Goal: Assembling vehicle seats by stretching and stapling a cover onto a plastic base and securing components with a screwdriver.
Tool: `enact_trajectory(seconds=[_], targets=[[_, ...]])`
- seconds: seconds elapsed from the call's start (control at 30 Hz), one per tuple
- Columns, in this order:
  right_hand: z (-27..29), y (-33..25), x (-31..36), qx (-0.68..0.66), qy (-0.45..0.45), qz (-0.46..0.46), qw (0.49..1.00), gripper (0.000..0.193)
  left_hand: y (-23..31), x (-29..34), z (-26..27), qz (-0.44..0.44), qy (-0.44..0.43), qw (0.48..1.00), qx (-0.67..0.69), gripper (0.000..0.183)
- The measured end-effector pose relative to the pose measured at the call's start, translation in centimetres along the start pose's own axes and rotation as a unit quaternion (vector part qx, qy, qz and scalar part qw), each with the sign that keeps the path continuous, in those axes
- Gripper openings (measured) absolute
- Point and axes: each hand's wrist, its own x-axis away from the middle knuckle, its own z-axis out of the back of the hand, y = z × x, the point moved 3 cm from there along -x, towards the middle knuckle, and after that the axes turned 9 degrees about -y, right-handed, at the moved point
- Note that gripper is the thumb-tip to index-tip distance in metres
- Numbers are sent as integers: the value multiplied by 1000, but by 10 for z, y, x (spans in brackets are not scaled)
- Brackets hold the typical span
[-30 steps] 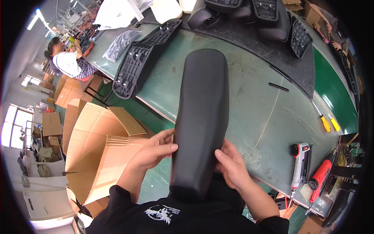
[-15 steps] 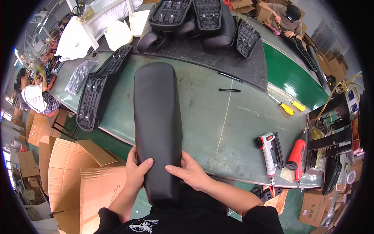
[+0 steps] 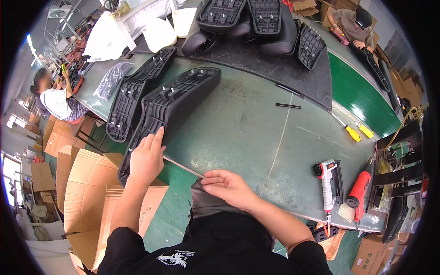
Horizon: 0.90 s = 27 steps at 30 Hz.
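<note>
A long black padded seat [image 3: 190, 98] now lies tilted on the left part of the green table. Its ribbed plastic underside with small metal studs shows. My left hand [image 3: 146, 156] rests on the seat's near end, the index finger stretched along the underside. My right hand [image 3: 229, 187] is at the table's front edge, fingers extended and apart from the seat; nothing shows in it. A second seat [image 3: 121, 110], also with its ribbed underside showing, lies right beside the first, farther left. Below my right hand is dark grey-brown material [image 3: 208, 201].
Several black seats [image 3: 266, 18] are piled on a dark mat at the back. A nail gun [image 3: 326, 183], a red heat gun [image 3: 360, 192] and yellow-handled screwdrivers [image 3: 352, 133] lie right. Open cardboard boxes [image 3: 87, 188] stand left. Co-workers sit left [image 3: 57, 103] and far right [image 3: 353, 30].
The seat has gone from upright in front of me, held in both hands, to lying at the left with its underside showing. My right hand has let go of it; my left moved left.
</note>
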Motion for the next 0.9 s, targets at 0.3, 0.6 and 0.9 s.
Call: enact_trajectory(seconds=[0.3, 0.6, 0.9], targets=[[47, 1, 75, -4, 121, 10, 993, 40, -22, -36, -65, 103, 41, 974, -196, 68], [87, -20, 140, 16, 219, 78, 972, 39, -93, -46, -91, 172, 22, 958, -230, 53], [143, -26, 193, 345, 448, 179, 805, 31, -27, -77, -36, 75, 139, 963, -217, 54]])
